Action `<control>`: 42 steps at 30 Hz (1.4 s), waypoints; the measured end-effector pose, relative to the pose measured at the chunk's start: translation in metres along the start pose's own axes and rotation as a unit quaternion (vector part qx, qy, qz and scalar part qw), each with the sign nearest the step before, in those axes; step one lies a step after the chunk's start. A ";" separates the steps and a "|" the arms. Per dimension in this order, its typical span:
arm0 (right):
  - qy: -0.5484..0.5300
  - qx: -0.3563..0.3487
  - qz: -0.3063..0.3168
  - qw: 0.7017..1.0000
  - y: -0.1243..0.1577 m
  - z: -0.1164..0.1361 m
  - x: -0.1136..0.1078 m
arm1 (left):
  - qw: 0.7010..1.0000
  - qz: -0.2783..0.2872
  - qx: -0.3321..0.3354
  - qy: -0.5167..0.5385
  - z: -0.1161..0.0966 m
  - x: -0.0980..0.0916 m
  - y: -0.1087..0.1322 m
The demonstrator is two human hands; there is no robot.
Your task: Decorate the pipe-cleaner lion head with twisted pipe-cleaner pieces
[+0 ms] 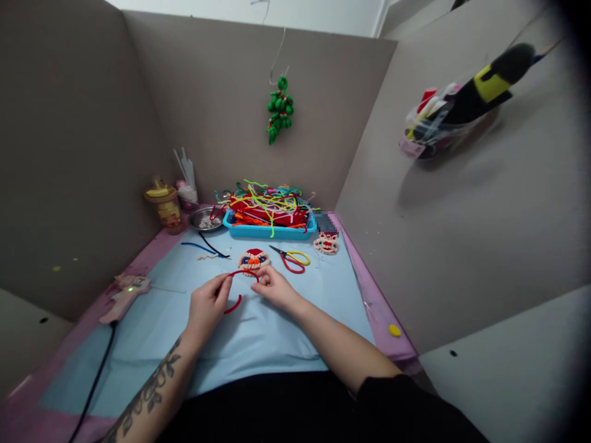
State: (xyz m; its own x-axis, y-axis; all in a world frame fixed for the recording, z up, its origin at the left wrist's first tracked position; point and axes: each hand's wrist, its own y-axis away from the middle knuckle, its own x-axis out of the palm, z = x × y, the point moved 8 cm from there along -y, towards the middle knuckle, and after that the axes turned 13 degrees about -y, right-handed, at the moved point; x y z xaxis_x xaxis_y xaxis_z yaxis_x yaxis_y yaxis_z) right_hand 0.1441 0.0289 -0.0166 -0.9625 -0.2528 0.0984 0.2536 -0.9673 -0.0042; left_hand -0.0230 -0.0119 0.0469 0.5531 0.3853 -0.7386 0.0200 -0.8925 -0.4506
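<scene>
A red pipe cleaner (244,271) arches between my two hands. My left hand (210,304) pinches its left end, and my right hand (274,288) grips the right end. Its tail, or perhaps a separate red piece (234,304), shows just below, beside my left fingers. Right behind the arch lies a fuzzy face-shaped figure (255,253) with a red top, blue eyes and an orange nose. Scissors (293,258) with one red and one yellow handle lie to its right, blades apart. A similar cream and red figure (326,243) rests farther right.
A blue tray (272,232) heaped with coloured pipe cleaners stands at the back. Beside it are a metal bowl (206,219) and a lidded cup (165,209). A pink glue gun (127,298) with a black cord lies left. A green ornament (280,111) hangs on the rear partition.
</scene>
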 end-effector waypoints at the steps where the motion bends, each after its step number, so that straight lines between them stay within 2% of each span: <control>1: 0.012 -0.007 0.005 1.000 -0.001 0.001 0.000 | 1.000 0.000 -0.002 0.003 0.000 0.001 0.000; 4: 0.052 -0.045 0.015 0.997 -0.002 0.009 0.001 | 1.000 0.007 -0.004 0.004 0.001 0.003 0.000; 7: 0.047 -0.077 -0.015 0.996 -0.002 0.019 -0.009 | 1.000 0.027 -0.004 -0.007 0.007 -0.001 -0.005; 9: 0.016 -0.073 -0.038 0.996 -0.004 0.023 -0.018 | 0.998 0.058 -0.002 -0.004 0.013 -0.006 -0.009; 13: -0.017 -0.058 -0.083 0.995 -0.008 0.027 -0.039 | 0.991 0.127 -0.045 0.005 0.038 -0.022 -0.017; 15: -0.001 -0.070 -0.102 0.992 -0.008 0.033 -0.048 | 0.989 0.129 -0.066 -0.007 0.055 -0.033 -0.020; 19: 0.057 -0.108 -0.118 0.985 -0.006 0.045 -0.057 | 0.986 0.118 -0.051 -0.105 0.085 -0.044 -0.025; 23: 0.117 -0.143 -0.126 0.975 -0.003 0.051 -0.056 | 0.950 0.153 -0.037 -0.268 0.100 -0.037 -0.022; 27: 0.163 -0.179 -0.093 0.966 0.001 0.047 -0.035 | 0.922 0.194 0.028 -0.334 0.083 -0.023 -0.013; 30: 0.209 -0.226 -0.027 0.951 0.008 0.045 -0.007 | 0.921 0.161 0.056 -0.350 0.057 -0.025 -0.011; 34: 0.224 -0.256 0.027 0.940 0.017 0.044 0.016 | 0.966 0.109 0.135 -0.191 -0.002 -0.026 -0.009; 37: 0.228 -0.274 0.050 0.933 0.022 0.046 0.022 | 0.966 0.104 0.198 -0.127 -0.039 -0.012 -0.006; 39: 0.229 -0.284 0.058 0.929 0.024 0.048 0.022 | 0.960 0.137 0.211 -0.120 -0.046 0.005 -0.004; 42: 0.232 -0.278 0.050 0.931 0.022 0.048 0.016 | 0.966 0.128 0.187 -0.125 -0.039 0.019 -0.005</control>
State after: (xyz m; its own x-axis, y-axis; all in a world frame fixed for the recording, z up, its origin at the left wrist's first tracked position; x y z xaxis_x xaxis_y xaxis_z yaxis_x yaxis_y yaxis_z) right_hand 0.1386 0.0045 0.0330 -0.9075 -0.1994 -0.3698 0.3794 -0.7672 -0.5172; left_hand 0.0195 -0.0096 0.0548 0.2802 0.2498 -0.9269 -0.4191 -0.8368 -0.3522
